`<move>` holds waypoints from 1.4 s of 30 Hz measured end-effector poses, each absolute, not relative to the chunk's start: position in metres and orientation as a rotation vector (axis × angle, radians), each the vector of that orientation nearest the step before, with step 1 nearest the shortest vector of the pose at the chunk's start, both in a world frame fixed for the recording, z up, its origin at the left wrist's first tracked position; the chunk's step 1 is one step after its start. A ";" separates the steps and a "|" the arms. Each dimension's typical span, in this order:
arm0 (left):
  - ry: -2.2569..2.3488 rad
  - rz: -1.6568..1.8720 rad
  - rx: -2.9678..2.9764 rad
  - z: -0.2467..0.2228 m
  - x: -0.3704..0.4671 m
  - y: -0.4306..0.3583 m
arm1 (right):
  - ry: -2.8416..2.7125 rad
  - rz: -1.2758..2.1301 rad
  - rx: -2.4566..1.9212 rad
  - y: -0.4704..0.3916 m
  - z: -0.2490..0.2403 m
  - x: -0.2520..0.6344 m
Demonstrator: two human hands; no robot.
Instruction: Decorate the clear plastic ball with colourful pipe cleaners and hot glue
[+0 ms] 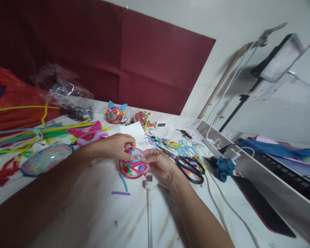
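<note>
A rounded mask point(133, 168) covered in pink, red and blue fuzzy stems, with a green and a purple piece on it, is between my two hands at the centre. My left hand point(120, 146) pinches its upper left edge with curled fingers. At its upper right, my right hand point(158, 162) has thumb and fingers closed on the edge, near a purple stem. A glue gun point(150, 184) or similar tool lies just below, its type not clear. Black-handled scissors point(191, 168) lie beside my right hand. Short blue and purple stem pieces point(121, 193) rest in front of the mask.
Two decorated masks point(115, 115) and a small white device point(160, 124) stand at the back. Stems and a clear oval shell point(48, 158) lie left. Stem scraps point(183, 148), cables, a blue scrunchie point(223, 168) and a black phone point(263, 206) are on the right.
</note>
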State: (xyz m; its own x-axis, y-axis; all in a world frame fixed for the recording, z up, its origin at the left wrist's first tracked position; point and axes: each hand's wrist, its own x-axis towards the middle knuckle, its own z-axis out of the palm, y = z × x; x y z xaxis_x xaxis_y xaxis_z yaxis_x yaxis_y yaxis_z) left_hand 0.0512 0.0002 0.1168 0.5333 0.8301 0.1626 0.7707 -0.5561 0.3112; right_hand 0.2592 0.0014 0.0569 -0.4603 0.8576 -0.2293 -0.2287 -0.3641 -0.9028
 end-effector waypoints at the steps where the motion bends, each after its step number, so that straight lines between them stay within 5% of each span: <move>1: 1.372 0.429 2.557 0.117 0.051 0.000 | -1.099 1.899 -0.945 0.001 0.057 0.259; 17: 1.388 0.395 2.563 0.123 0.052 -0.006 | -1.093 1.894 -0.939 0.001 0.058 0.260; 42: 1.125 1.251 2.698 0.048 0.031 -0.016 | -1.093 1.902 -0.942 -0.001 0.059 0.260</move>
